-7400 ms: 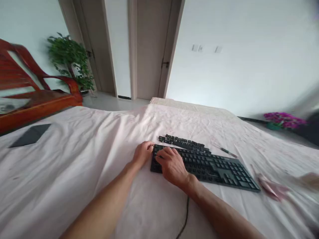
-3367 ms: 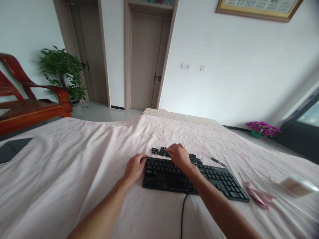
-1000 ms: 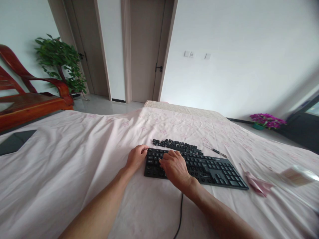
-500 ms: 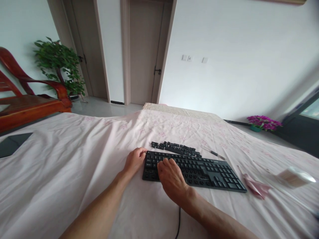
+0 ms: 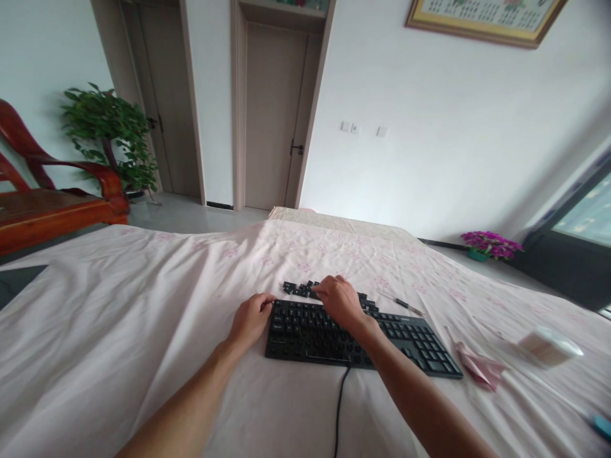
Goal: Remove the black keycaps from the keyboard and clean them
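A black keyboard [image 5: 305, 331] lies on the pink floral cloth, with several keys off in its left and lower parts. At its far left corner is my left hand [image 5: 251, 321], fingers closed on the edge. My right hand [image 5: 340, 302] reaches over the keyboard's far edge, its fingers pinched together at the loose black keycaps [image 5: 296, 289]. Whatever is between those fingertips is hidden. Part of the keycap row is covered by this hand. A black cable [image 5: 340, 407] runs from the keyboard's near side.
Right of the keycaps lies a thin tool with a dark handle [image 5: 402, 303]. Farther right are a pink cloth [image 5: 480, 366] and a clear container of cotton swabs [image 5: 548, 348]. A dark flat panel [image 5: 19, 283] is at the left edge. A wooden chair [image 5: 62, 203] stands beyond.
My right hand has moved from the keyboard's left keys away to the loose keycaps behind it. My left hand stays at the corner. The view has tilted up a little.
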The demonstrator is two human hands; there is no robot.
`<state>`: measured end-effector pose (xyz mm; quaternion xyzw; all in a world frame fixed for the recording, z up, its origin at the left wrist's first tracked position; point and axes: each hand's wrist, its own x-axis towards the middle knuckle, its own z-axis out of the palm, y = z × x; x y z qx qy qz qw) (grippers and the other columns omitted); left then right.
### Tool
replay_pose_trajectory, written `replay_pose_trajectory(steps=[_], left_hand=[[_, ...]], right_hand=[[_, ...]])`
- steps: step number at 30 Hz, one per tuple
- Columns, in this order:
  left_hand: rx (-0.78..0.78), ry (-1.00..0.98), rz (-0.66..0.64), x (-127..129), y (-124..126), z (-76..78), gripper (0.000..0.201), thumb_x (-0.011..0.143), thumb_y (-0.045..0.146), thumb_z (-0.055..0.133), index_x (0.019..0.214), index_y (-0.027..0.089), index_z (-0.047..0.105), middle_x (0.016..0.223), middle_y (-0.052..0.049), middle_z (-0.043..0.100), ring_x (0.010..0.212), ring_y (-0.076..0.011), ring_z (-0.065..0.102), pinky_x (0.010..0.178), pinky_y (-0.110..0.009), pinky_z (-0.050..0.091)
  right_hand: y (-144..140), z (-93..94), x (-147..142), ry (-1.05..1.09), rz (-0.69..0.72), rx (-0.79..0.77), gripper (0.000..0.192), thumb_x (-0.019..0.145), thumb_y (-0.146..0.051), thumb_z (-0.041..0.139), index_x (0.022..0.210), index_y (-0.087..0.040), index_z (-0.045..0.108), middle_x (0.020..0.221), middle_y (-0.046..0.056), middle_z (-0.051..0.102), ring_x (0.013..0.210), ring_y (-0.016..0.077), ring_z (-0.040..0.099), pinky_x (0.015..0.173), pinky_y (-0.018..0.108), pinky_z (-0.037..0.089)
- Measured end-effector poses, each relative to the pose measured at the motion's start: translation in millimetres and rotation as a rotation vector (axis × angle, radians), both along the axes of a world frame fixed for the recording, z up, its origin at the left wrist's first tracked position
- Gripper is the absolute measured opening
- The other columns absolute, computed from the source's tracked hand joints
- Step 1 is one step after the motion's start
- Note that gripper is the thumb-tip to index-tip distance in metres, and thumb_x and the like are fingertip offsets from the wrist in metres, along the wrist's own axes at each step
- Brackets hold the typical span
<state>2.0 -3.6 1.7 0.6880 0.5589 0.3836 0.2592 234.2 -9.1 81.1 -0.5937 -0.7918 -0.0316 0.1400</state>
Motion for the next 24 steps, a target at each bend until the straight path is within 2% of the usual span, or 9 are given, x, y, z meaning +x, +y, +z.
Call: replay_pose_trajectory(steps=[3, 7, 14, 19, 24], left_hand=[[0.003, -0.011, 0.001, -0.3, 0.6, -1.1, 0.026, 0.083, 0.023, 0.049, 0.100, 0.023, 0.068, 0.103, -0.003, 0.070, 0.096, -0.0161, 0.063, 0.085, -0.024, 0.044], [0.007, -0.009, -0.008, -1.1, 0.7, -2.3, 0.026, 0.083, 0.023, 0.048, 0.100, 0.023, 0.068, 0.104, -0.003, 0.070, 0.098, -0.0167, 0.062, 0.086, -0.025, 0.044], [-0.002, -0.012, -0.010, -1.2, 1.3, -3.0, 0.026, 0.084, 0.023, 0.048, 0.101, 0.022, 0.068, 0.105, -0.003, 0.070, 0.098, -0.0165, 0.062, 0.086, -0.024, 0.044], [0.002, -0.008, -0.020, -1.6, 2.5, -2.9, 0.027, 0.084, 0.023, 0.047, 0.101, 0.022, 0.067, 0.104, -0.003, 0.070, 0.097, -0.0159, 0.062, 0.085, -0.023, 0.044], [0.005, -0.011, -0.019, -1.8, 2.7, -4.1, 0.026, 0.084, 0.024, 0.047, 0.101, 0.022, 0.067, 0.103, -0.003, 0.070, 0.095, -0.0161, 0.062, 0.084, -0.023, 0.044]], right_hand=[[34.3, -3.6, 8.5, -0.005, -0.114, -0.038, 0.023, 0.085, -0.026, 0.054, 0.095, -0.029, 0.074, 0.101, 0.002, 0.068, 0.099, 0.0205, 0.051, 0.085, 0.027, 0.034], [60.7, -11.9, 6.0, -0.055, -0.141, -0.067, 0.022, 0.082, -0.025, 0.056, 0.089, -0.030, 0.076, 0.105, 0.002, 0.067, 0.104, 0.0232, 0.046, 0.087, 0.031, 0.031], [80.8, -21.1, -1.6, -0.102, -0.147, -0.094, 0.023, 0.077, -0.019, 0.056, 0.081, -0.027, 0.076, 0.103, 0.005, 0.068, 0.104, 0.0240, 0.045, 0.085, 0.033, 0.028], [92.7, -22.9, -4.7, -0.147, -0.167, -0.099, 0.017, 0.076, -0.026, 0.060, 0.081, -0.021, 0.076, 0.099, 0.008, 0.069, 0.102, 0.0251, 0.046, 0.082, 0.032, 0.028], [102.4, -23.2, -7.3, -0.187, -0.174, -0.135, 0.015, 0.072, -0.032, 0.068, 0.079, -0.021, 0.075, 0.094, 0.009, 0.071, 0.102, 0.0253, 0.047, 0.081, 0.032, 0.028]])
